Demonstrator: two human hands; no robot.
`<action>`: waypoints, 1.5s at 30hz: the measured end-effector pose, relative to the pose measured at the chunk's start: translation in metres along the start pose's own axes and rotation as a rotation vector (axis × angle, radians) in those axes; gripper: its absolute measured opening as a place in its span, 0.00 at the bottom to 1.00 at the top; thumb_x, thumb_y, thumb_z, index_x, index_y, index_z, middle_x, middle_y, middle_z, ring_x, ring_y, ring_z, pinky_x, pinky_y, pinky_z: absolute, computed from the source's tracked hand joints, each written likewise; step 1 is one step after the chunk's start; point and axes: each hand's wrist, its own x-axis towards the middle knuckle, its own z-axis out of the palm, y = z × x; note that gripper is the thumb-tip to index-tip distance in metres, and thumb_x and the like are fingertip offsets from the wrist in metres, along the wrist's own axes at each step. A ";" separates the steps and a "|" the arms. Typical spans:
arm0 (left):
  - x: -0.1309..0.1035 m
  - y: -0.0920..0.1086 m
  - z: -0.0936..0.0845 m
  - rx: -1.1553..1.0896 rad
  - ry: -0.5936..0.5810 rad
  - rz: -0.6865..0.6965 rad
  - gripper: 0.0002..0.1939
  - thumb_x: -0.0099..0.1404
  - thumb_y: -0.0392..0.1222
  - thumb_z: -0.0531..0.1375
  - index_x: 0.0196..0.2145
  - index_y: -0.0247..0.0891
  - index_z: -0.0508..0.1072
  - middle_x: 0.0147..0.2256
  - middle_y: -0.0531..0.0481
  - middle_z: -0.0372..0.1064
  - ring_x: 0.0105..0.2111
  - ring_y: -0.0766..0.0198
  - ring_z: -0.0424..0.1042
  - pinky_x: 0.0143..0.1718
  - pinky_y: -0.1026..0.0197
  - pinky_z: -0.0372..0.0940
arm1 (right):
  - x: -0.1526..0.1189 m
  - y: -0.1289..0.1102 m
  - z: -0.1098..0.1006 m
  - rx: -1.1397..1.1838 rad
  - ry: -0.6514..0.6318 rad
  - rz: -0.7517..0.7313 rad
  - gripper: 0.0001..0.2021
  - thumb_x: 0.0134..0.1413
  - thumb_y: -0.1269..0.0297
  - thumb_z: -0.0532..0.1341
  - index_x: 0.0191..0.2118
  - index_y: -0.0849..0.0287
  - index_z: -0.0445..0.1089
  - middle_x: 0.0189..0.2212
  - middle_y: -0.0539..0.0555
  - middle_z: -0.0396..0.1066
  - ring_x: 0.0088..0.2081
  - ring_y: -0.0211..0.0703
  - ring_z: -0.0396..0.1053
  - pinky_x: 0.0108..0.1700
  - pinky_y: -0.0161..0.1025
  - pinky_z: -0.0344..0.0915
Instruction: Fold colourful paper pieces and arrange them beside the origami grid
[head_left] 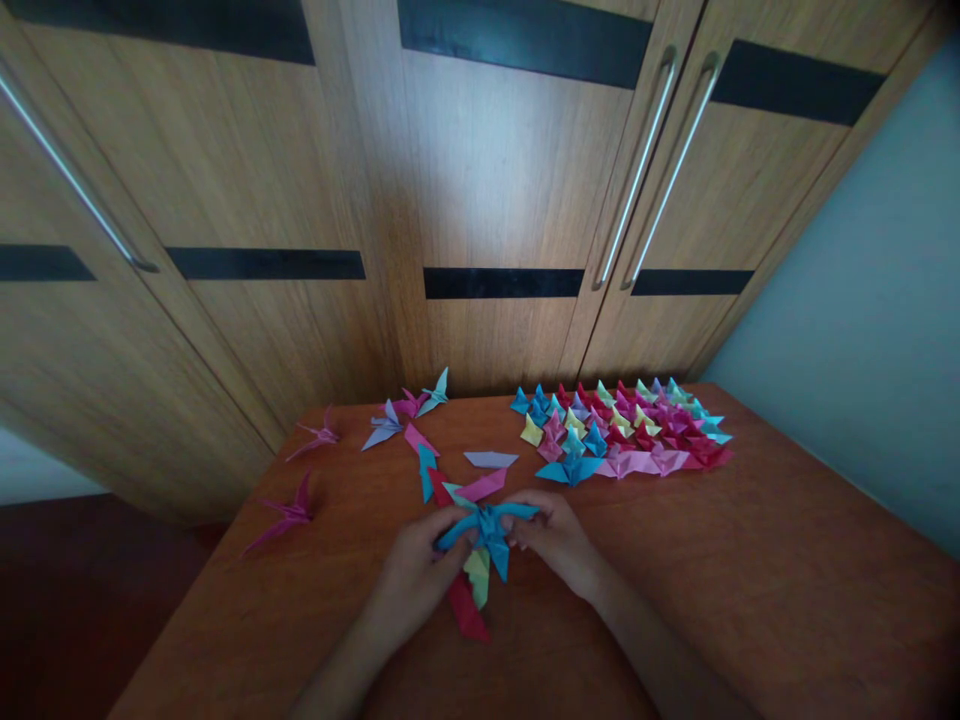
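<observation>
A blue folded paper piece (491, 530) is held up between both hands over the wooden table. My left hand (420, 565) pinches its left arm between thumb and fingers, and my right hand (553, 535) grips the right arm. Beneath and behind it lie loose folded strips: a red one (466, 608), a yellow one (478, 578), a pink one (482, 486), a lilac one (490, 460) and a blue one (427, 472). Part of this pile is hidden by the hands and the blue piece.
Rows of colourful folded paper pieces (626, 425) stand at the back right of the table (675, 560). Magenta paper cranes (292, 512) sit at the left, with a pale blue crane (385, 427) and others behind. A wooden cabinet (495, 190) rises behind the table.
</observation>
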 end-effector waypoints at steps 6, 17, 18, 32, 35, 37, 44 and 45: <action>0.002 -0.002 0.002 -0.069 -0.034 -0.021 0.10 0.61 0.42 0.56 0.32 0.36 0.74 0.28 0.50 0.72 0.29 0.61 0.68 0.30 0.65 0.60 | -0.001 0.000 -0.001 0.033 -0.094 0.034 0.11 0.49 0.57 0.64 0.32 0.61 0.73 0.24 0.49 0.70 0.25 0.33 0.65 0.27 0.30 0.60; 0.000 -0.007 -0.001 -0.379 -0.119 -0.045 0.11 0.60 0.47 0.60 0.31 0.35 0.74 0.29 0.49 0.71 0.31 0.61 0.68 0.34 0.63 0.63 | -0.003 -0.003 -0.008 0.187 -0.104 0.094 0.12 0.46 0.58 0.67 0.29 0.64 0.73 0.22 0.51 0.72 0.23 0.34 0.67 0.27 0.31 0.62; 0.000 -0.006 -0.001 -0.418 -0.121 -0.062 0.11 0.60 0.47 0.60 0.31 0.35 0.74 0.29 0.49 0.71 0.31 0.61 0.68 0.34 0.63 0.63 | -0.003 -0.003 -0.008 0.227 -0.104 0.099 0.12 0.46 0.58 0.67 0.29 0.64 0.73 0.21 0.51 0.72 0.23 0.34 0.67 0.26 0.31 0.62; -0.003 0.004 0.002 -0.465 -0.240 -0.056 0.11 0.61 0.46 0.60 0.32 0.34 0.74 0.29 0.49 0.71 0.30 0.63 0.67 0.33 0.64 0.62 | -0.005 -0.007 -0.009 0.196 -0.284 0.155 0.11 0.48 0.58 0.65 0.30 0.63 0.72 0.25 0.51 0.73 0.26 0.34 0.67 0.31 0.32 0.61; -0.003 0.002 0.004 -0.418 -0.285 -0.057 0.12 0.61 0.47 0.60 0.32 0.33 0.74 0.28 0.48 0.71 0.28 0.65 0.67 0.30 0.65 0.61 | -0.007 -0.008 -0.007 0.167 -0.294 0.165 0.13 0.50 0.56 0.64 0.29 0.63 0.72 0.23 0.50 0.72 0.25 0.35 0.67 0.32 0.33 0.61; -0.003 0.001 0.005 -0.388 -0.294 -0.061 0.14 0.62 0.48 0.58 0.31 0.33 0.74 0.26 0.49 0.71 0.25 0.66 0.66 0.27 0.66 0.59 | -0.007 -0.008 -0.005 0.159 -0.310 0.168 0.13 0.49 0.56 0.64 0.28 0.63 0.72 0.22 0.49 0.71 0.25 0.35 0.67 0.32 0.34 0.61; -0.005 0.004 0.006 -0.496 -0.158 -0.104 0.16 0.59 0.51 0.60 0.24 0.34 0.72 0.21 0.52 0.68 0.21 0.68 0.61 0.23 0.67 0.54 | -0.007 -0.007 0.000 0.299 -0.192 0.129 0.12 0.48 0.58 0.65 0.25 0.63 0.73 0.21 0.50 0.71 0.23 0.35 0.66 0.29 0.33 0.60; -0.005 0.004 0.008 -0.530 -0.106 -0.115 0.16 0.58 0.51 0.61 0.24 0.34 0.72 0.21 0.53 0.67 0.21 0.68 0.61 0.23 0.67 0.54 | -0.007 -0.006 0.001 0.335 -0.154 0.117 0.12 0.48 0.58 0.65 0.24 0.63 0.73 0.20 0.51 0.71 0.23 0.35 0.65 0.28 0.32 0.60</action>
